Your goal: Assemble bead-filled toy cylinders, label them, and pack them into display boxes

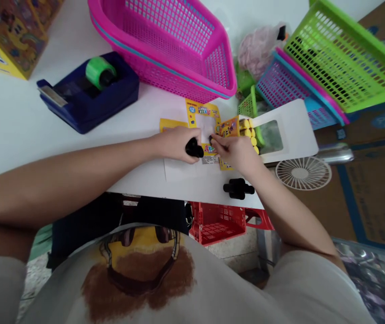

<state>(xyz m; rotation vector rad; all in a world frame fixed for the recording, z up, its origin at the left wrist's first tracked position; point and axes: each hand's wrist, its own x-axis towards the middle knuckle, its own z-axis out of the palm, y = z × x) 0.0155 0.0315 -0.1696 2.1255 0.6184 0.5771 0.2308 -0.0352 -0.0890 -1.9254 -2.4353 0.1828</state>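
Observation:
My left hand (178, 143) is closed around some black cylindrical pieces (194, 148), whose ends stick out past the fingers. Beside it my right hand (241, 153) pinches a small black piece (211, 139), mostly hidden by the fingertips. Under and behind both hands lies yellow printed card packaging (203, 109) with a cut-out window. Right of it, a box with an open white windowed flap (292, 130) holds several yellow-capped tubes (248, 130). More black cylindrical pieces (238, 188) lie near the table's front edge, close to my right forearm.
A navy tape dispenser (91, 101) with green tape stands at left, near a yellow printed box (13, 36). Behind my hands are pink baskets (165, 58); green (347, 54) and blue baskets (283, 85) stand at right. A red crate (217, 222) sits below the table edge.

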